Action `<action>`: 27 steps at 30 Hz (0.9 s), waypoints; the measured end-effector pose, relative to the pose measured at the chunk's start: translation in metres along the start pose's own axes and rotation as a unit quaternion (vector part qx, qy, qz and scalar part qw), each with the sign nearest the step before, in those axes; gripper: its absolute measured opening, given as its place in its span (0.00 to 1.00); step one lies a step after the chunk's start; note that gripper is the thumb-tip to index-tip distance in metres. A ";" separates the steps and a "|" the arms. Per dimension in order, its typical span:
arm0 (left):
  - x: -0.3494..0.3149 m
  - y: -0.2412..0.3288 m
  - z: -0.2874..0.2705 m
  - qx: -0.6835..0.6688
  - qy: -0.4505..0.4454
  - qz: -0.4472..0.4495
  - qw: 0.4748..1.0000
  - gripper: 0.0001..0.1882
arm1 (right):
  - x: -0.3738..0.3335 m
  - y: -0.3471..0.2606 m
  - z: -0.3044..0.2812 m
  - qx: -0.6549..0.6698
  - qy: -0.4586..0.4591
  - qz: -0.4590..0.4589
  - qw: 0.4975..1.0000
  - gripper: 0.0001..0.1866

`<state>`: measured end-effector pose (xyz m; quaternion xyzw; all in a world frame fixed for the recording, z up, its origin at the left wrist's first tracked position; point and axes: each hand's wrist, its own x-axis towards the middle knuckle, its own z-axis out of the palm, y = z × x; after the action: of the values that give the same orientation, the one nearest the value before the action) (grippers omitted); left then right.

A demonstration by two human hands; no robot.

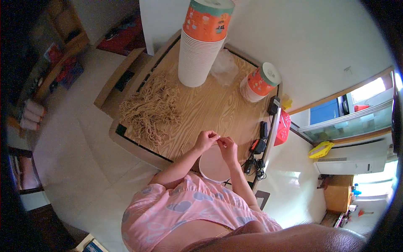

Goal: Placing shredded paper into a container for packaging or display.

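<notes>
we see our left hand (206, 141) and right hand (228, 150) close together, fingertips pinched; we cannot tell on what. a pale round tub (214, 166) sits just beneath them; tangled tan string (151, 107) lies leftward on the table (199, 110).

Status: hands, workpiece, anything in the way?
Left hand and right hand meet, pinching; anything held too small to tell. Round pale item below them. Cord heap left, black adapters right, neither touching hands.
</notes>
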<state>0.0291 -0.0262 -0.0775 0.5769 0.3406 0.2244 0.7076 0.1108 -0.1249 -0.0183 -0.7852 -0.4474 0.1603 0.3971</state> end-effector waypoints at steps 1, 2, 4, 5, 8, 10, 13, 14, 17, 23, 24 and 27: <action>-0.001 0.001 0.000 0.001 -0.003 -0.002 1.000 0.08 | 0.000 0.001 -0.001 0.003 0.004 0.003 1.000 0.05; -0.002 0.002 -0.001 0.034 -0.008 0.014 0.999 0.08 | -0.002 0.003 -0.001 0.003 0.006 0.006 1.000 0.05; 0.000 -0.006 -0.005 0.066 -0.010 0.030 0.997 0.07 | -0.002 0.000 -0.002 0.019 0.004 -0.001 1.000 0.05; 0.004 -0.020 -0.009 0.012 -0.007 -0.008 1.000 0.07 | -0.002 -0.002 -0.001 0.020 0.002 -0.003 1.000 0.05; 0.013 -0.049 -0.019 -0.001 -0.068 -0.006 0.998 0.07 | -0.004 -0.003 -0.001 0.014 0.001 -0.004 1.000 0.05; 0.013 -0.045 -0.020 0.040 -0.136 0.033 0.989 0.09 | -0.005 0.000 -0.002 0.014 0.008 -0.001 1.000 0.05; 0.017 -0.043 -0.022 0.070 -0.218 -0.005 0.973 0.11 | -0.005 -0.001 -0.003 0.018 0.006 -0.006 1.000 0.05; 0.019 -0.043 -0.024 0.089 -0.235 -0.007 0.968 0.08 | -0.006 -0.002 -0.004 0.018 0.006 -0.007 1.000 0.05; 0.026 -0.051 -0.026 0.102 -0.201 -0.011 0.974 0.05 | -0.006 -0.006 -0.005 -0.013 -0.017 -0.003 1.000 0.05; 0.024 -0.036 -0.018 0.081 -0.130 0.011 0.988 0.05 | -0.006 -0.003 -0.006 0.000 -0.003 -0.002 1.000 0.05; 0.022 -0.036 -0.018 0.082 -0.113 0.015 0.990 0.05 | -0.006 -0.002 -0.006 0.000 -0.004 -0.007 1.000 0.05; 0.019 -0.033 -0.019 0.098 -0.094 0.030 0.990 0.06 | -0.005 -0.001 -0.005 -0.008 0.002 -0.017 1.000 0.05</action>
<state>0.0258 -0.0076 -0.1156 0.6721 0.2759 0.1560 0.6692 0.1098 -0.1313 -0.0151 -0.7807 -0.4612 0.1489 0.3944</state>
